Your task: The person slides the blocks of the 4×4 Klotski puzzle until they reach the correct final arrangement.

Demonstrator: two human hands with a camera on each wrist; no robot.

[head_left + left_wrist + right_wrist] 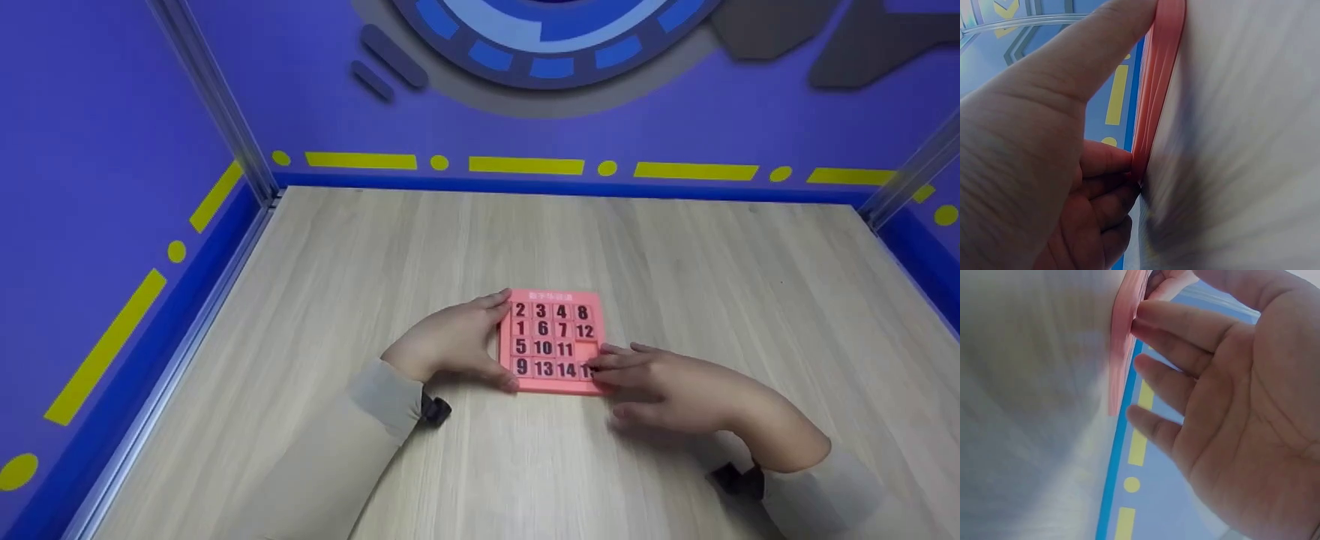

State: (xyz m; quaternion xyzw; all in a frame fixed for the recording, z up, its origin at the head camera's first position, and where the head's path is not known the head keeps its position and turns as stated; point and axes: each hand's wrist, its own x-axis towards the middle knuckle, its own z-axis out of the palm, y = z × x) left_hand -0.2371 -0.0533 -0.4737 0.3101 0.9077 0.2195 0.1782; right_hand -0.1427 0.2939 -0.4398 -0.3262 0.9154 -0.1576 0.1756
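- A pink sliding number puzzle (553, 341) lies flat on a pale wood-grain counter (675, 255), near its middle and toward the person's side.
- The left hand (450, 341) braces the puzzle's left edge: the index finger lies along the upper-left corner and the thumb (501, 380) presses at the lower-left corner, so the fingers pinch the frame between them. The left wrist view shows the thumb laid straight against the pink rim (1157, 95), the other fingers (1103, 160) curled beside it.
- The right hand (675, 390) rests at the puzzle's lower-right corner, its fingers straight and slightly apart. Two fingertips (600, 364) touch the bottom-right tile, covering part of its number; the right wrist view shows a fingertip (1143, 318) meeting the pink edge (1123, 343), the other fingers free.
- One square slot (586, 350) in the third row, right column, stands open, just above those fingertips.
- Beige sleeves (352, 427) cover both forearms, each with a dark wrist strap (435, 410).
- Purple walls (97, 150) with yellow dashes enclose the counter.
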